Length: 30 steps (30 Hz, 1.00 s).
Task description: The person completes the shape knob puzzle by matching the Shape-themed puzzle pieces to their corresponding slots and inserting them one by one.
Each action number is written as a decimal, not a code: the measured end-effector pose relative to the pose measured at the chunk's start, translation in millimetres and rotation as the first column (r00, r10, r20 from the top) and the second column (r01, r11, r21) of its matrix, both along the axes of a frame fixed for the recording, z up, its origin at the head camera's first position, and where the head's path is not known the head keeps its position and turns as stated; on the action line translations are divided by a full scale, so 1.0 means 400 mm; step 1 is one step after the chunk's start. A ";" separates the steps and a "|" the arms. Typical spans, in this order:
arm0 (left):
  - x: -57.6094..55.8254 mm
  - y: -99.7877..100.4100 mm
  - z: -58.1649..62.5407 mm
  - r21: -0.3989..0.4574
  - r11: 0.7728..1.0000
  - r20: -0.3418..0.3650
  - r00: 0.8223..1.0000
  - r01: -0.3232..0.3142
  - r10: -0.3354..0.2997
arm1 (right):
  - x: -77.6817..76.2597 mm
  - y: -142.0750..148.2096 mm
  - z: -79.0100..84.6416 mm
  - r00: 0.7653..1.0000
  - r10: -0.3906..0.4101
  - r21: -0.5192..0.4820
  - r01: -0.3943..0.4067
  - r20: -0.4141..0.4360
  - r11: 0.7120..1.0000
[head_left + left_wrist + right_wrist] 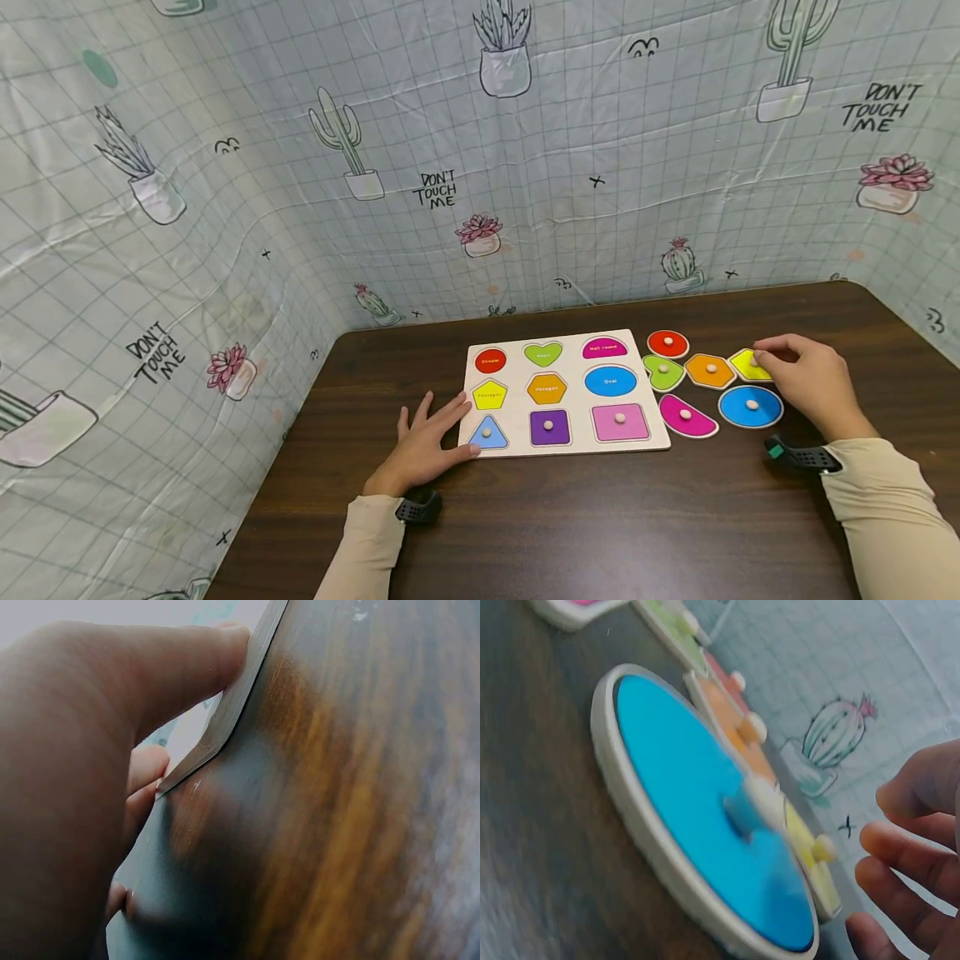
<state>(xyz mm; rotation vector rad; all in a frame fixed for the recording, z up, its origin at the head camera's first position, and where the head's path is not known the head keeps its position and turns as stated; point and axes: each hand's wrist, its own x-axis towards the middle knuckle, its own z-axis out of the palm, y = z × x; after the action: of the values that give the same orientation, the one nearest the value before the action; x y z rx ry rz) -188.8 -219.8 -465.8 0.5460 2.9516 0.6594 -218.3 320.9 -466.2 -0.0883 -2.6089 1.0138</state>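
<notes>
At the bottom of the head view, a left sleeve (367,550) with a black band (420,508) comes in left of centre, and a right sleeve (888,517) fills the lower right corner, both over the dark table (585,517). The left hand (423,446), left of centre, is spread wide at the board's lower left corner, thumb on the near edge, fingertips at the left edge. The board (513,371) lies flat at lower centre; its nearest row holds the knobbed triangle (480,438), square (540,438) and rectangle (603,429), while the two rows behind show knobless shapes. Right of it lie loose knobbed pieces: the half-round (686,418) and blue oval (735,408) nearest, then the heart (660,379), hexagon (705,373) and yellow piece (748,371), with the red circle (660,343) farthest. The right hand (817,383) reaches from the right over the yellow piece, partly covering it; in the right wrist view its bent fingers are parted, grip loose, with the yellow knob apart from them. Cactus-print cloth (540,208) fills the upper frame
</notes>
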 end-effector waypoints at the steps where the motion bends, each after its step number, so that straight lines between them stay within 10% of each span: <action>1: 0.000 0.000 0.001 0.001 1.000 0.001 1.000 0.001 -0.001 | 0.000 0.004 -0.002 1.000 -0.003 0.004 0.003 -0.001 1.000; 30: 0.000 -0.001 0.001 0.004 1.000 -0.005 1.000 0.010 -0.010 | -0.014 0.026 -0.028 0.993 0.060 0.079 -0.068 0.102 0.995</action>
<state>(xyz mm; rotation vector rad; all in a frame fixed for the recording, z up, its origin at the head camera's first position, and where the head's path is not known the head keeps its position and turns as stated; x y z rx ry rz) -188.7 -220.2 -465.3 0.5638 2.9510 0.6642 -223.9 331.3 -477.4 -0.0361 -2.7569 0.9449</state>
